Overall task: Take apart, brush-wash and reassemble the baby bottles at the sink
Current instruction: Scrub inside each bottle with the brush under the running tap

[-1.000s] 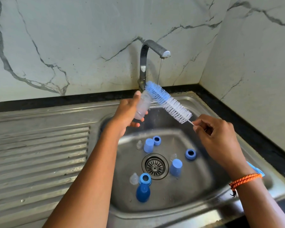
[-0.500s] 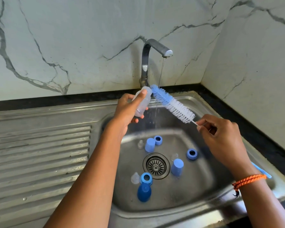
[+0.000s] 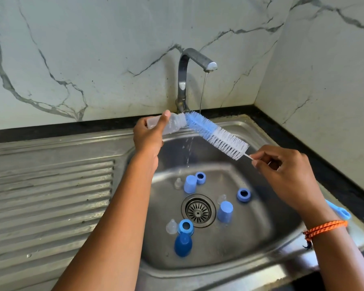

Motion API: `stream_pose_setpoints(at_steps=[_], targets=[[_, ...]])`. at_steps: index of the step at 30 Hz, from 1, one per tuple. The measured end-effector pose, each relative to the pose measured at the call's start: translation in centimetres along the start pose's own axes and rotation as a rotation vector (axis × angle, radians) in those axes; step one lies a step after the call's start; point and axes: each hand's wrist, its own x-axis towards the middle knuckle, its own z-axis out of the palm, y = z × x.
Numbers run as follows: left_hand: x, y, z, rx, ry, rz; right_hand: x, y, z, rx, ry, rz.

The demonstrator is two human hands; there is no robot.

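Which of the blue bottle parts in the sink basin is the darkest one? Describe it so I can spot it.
Start at the round drain in the steel sink. Go toward the near-left: the dark blue cap lies just below a lighter blue ring. It alone is deep blue; the other caps are pale.

A bottle [image 3: 172, 124] lay sideways above the sink [image 3: 261, 244], in front of the tap [image 3: 185, 80]. The brush [image 3: 214, 135] ran from its mouth rightward. In the basin, caps [image 3: 190, 184], rings [image 3: 243, 194] and teats [image 3: 171, 226] lay around the drain [image 3: 198, 211]. The ribbed drainboard [image 3: 51, 196] sat to the left.
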Motion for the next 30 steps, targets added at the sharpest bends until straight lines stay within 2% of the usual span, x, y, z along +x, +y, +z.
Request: stream_pose_setpoints(at_steps=[5, 13, 17, 25, 27, 30], targets=[[0.1, -0.3, 0.5, -0.012, -0.002, 0.016, 0.0, 0.4, -0.9, 0.074, -0.063, 0.01], [0.1, -0.1, 0.0, -0.009, -0.093, -0.095, 0.0, 0.9, -1.4, 0.106, -0.146, -0.031], [-0.1, 0.3, -0.2, -0.105, -0.214, -0.191, 0.0, 1.2, -1.4, 0.079, -0.182, -0.057], [-1.9, 0.1, 1.3, -0.002, -0.365, -0.249, -0.1, 0.5, 0.2, 0.003, -0.135, -0.088], [-2.0, 0.2, 1.6, 0.001, -0.348, -0.256, -0.1, 0.2, 0.4, -0.011, -0.127, -0.084], [-1.5, 0.4, 1.2, -0.028, -0.205, -0.215, 0.0, 0.2, 0.2, -0.011, -0.139, -0.087]])
